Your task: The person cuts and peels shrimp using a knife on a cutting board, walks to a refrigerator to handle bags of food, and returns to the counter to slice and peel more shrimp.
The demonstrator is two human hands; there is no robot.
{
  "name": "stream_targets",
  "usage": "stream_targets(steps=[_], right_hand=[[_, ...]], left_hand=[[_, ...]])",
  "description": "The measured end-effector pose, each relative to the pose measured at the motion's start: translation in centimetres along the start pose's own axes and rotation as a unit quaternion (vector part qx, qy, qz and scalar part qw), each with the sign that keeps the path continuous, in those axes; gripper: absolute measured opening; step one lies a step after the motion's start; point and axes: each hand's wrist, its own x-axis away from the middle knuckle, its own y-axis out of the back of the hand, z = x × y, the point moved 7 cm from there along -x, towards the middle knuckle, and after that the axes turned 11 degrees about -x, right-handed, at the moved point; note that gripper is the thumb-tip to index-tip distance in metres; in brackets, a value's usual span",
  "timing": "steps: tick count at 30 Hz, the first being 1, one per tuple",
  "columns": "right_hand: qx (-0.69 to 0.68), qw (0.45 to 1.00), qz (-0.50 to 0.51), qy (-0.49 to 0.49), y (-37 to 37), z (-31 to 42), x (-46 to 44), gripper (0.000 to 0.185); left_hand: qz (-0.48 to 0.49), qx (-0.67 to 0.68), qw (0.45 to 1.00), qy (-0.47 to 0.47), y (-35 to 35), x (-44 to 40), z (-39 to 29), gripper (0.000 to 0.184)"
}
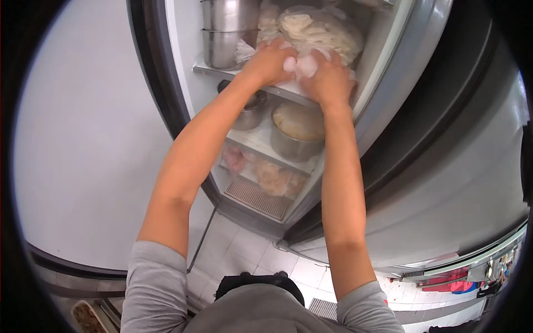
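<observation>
Both my arms reach into an upright fridge. My left hand (272, 62) and my right hand (328, 79) are closed on a crumpled white plastic bag (305, 65) at the front of the upper shelf (291, 91). Bunched plastic shows between the hands; what the bag contains is hidden. Right behind it lies a big clear bag of pale, strip-like food (316, 28). Stacked metal pots (230, 33) stand to the left of my left hand.
One shelf lower are a metal pot of yellowish food (297, 125) and a smaller metal pot (250, 114). Bagged pink and orange food (272, 175) lies at the bottom. The open fridge door (94, 139) spans the left. A food tray (89, 317) sits at the lower left.
</observation>
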Motion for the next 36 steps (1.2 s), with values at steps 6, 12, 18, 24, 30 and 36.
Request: stream_targets(steps=[6,12,18,24,30,36], right_hand=[[-0.033,0.999,0.003,-0.017,0.3,0.3,0.3,0.069],[-0.049,0.999,-0.002,-0.018,0.1,0.5,0.4,0.066],[-0.063,0.998,-0.006,-0.016,0.4,0.7,0.5,0.064],[-0.055,0.998,-0.024,-0.018,0.4,0.5,0.5,0.062],[-0.1,0.994,-0.032,-0.03,0.8,0.3,0.1,0.062],[-0.103,0.991,-0.082,0.007,0.6,0.7,1.0,0.059]], left_hand=[[-0.18,0.189,0.957,0.127,1.9,0.4,2.4,0.038],[-0.228,0.566,0.719,0.331,-0.7,1.6,5.2,0.042],[-0.141,0.476,0.789,0.362,-0.2,3.0,5.1,0.049],[-0.226,-0.066,0.97,0.069,5.1,3.4,-0.4,0.049],[-0.008,0.015,0.991,0.136,-0.2,-0.7,2.7,0.058],[-0.087,0.021,0.971,0.221,-2.5,0.4,1.2,0.062]])
